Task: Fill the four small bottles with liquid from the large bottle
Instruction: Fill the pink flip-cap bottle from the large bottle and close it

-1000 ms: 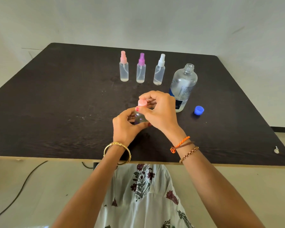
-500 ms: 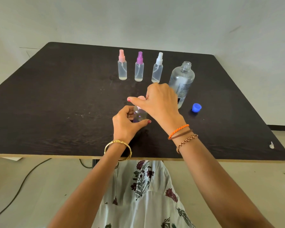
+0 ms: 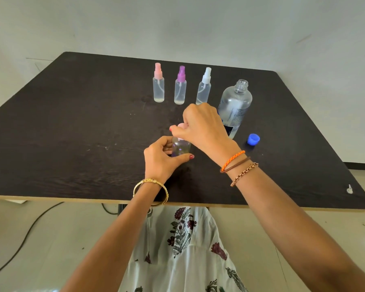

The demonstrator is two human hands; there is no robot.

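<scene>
A pale, off-white wall (image 3: 198, 24) fills the upper part of the frame, marked by a few faint scuffs at the upper right and thin lines at the left. In front of it stands a dark brown table (image 3: 61, 127) with a wood-grain top, rounded far corners and a light edge strip (image 3: 51, 198) along its near side. Soft, even light falls across the top, showing pale scratches near the middle. Below the table, a light tiled floor (image 3: 40, 249) spreads over the lower left, crossed by a black cable (image 3: 23, 239). A dark baseboard (image 3: 360, 166) runs at the right edge.
</scene>
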